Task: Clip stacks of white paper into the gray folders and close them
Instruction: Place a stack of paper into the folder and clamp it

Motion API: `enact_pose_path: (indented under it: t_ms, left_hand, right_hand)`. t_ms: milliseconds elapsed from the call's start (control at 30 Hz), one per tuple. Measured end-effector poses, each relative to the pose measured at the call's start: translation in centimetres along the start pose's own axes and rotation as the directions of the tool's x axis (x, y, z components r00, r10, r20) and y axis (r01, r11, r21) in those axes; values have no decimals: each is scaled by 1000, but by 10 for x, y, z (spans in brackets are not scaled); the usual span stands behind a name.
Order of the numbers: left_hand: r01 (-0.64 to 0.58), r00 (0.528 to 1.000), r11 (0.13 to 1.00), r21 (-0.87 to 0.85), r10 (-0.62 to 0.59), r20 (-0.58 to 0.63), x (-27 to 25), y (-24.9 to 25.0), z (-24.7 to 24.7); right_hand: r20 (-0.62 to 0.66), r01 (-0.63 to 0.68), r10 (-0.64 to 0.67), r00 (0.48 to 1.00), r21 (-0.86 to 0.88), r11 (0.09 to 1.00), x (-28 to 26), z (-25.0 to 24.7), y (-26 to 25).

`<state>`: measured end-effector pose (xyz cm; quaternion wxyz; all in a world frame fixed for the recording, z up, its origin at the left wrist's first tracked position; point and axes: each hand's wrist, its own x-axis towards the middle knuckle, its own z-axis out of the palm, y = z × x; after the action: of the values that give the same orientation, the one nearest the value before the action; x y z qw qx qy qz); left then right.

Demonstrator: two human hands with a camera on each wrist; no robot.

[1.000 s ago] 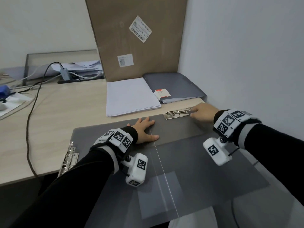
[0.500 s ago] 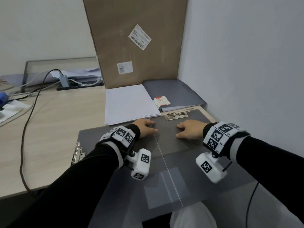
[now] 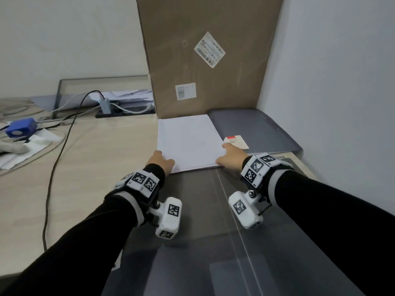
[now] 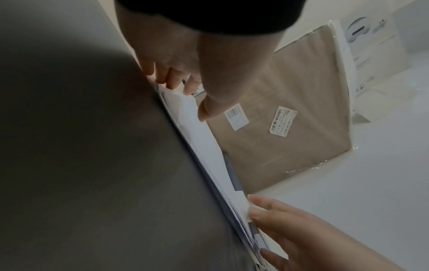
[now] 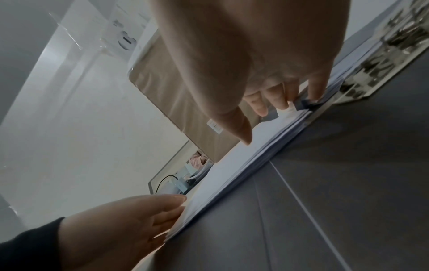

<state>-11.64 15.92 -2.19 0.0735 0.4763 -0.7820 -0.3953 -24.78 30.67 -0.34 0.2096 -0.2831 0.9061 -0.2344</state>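
A stack of white paper [image 3: 188,139] lies on the desk just beyond the open gray folder [image 3: 196,193] spread flat in front of me. My left hand [image 3: 162,161] pinches the stack's near left corner, thumb on top [image 4: 206,110]. At the near right corner my right hand [image 3: 226,154] grips the stack, thumb on top [image 5: 243,135] and fingers [image 5: 278,102] at the edge. The folder's metal clip [image 5: 376,55] sits just right of that hand. A closed gray folder [image 3: 252,129] with a red-and-white label lies at the back right.
A tall cardboard box [image 3: 203,60] stands against the wall behind the paper. The white wall [image 3: 342,103] closes off the right side. Cables [image 3: 59,150], a blue device [image 3: 20,127] and loose papers lie on the desk's left.
Both hands left the open folder's surface and moved forward to the near corners of the paper stack, which they now hold. The right hand came away from the clip.
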Motion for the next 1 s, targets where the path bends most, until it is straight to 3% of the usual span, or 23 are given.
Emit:
enact_pose_path:
  t_ms: [133, 367, 533, 600, 667, 700, 800, 900, 1000]
  left_hand:
    - [6, 1000, 1000, -16, -6, 14, 6, 5, 0]
    - [-7, 1000, 997, -77, 8, 7, 8, 12, -5]
    - [-31, 997, 974, -223, 14, -80, 15, 16, -13]
    - [-9, 994, 923, -386, -34, -103, 25, 18, -17]
    - [88, 993, 792, -603, -120, -12, 28, 22, -22]
    - [126, 990, 763, -634, -132, 38, 28, 25, -24]
    - [208, 976, 886, -414, -158, 152, 25, 30, -24]
    - [97, 994, 982, -165, -88, 60, 34, 27, -20]
    - [21, 999, 988, -153, -27, -41, 34, 20, -23]
  right_hand:
    - [12, -45, 46, 999, -107, 993, 8, 2, -1]
    - [39, -20, 25, 999, -127, 992, 11, 8, 3]
    - [50, 2, 4, 999, -106, 994, 8, 9, 3]
    - [49, 11, -6, 999, -97, 995, 5, 9, 3]
    - [52, 11, -6, 999, -98, 995, 6, 9, 4]
    - [53, 8, -3, 999, -96, 995, 8, 9, 5]
    - [52, 5, -1, 999, -81, 997, 12, 12, 10]
    - [31, 4, -2, 1000, -54, 999, 15, 12, 11]
    - [-33, 25, -26, 999, -11, 1000, 18, 6, 10]
